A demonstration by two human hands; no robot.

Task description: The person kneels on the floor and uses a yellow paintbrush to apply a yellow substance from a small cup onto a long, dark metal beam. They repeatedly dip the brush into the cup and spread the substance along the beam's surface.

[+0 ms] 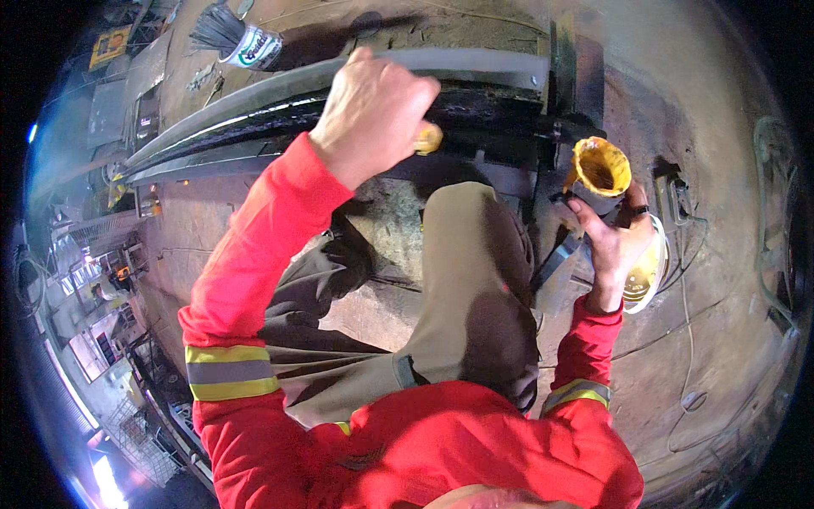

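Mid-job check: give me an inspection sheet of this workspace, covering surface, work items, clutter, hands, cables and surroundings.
Surface: brown floor, stained.
Work items: long dark beam; cup, yellow-smeared inside and at the rim.
Clutter: white bucket holding thin grey rods; round yellow item with a pale rim, kind unclear.
Hands: left hand closed around a mostly hidden yellow lump; right hand holding the cup.
Cables: thin cable loose on the floor.
Surroundings: bright light at lower left.
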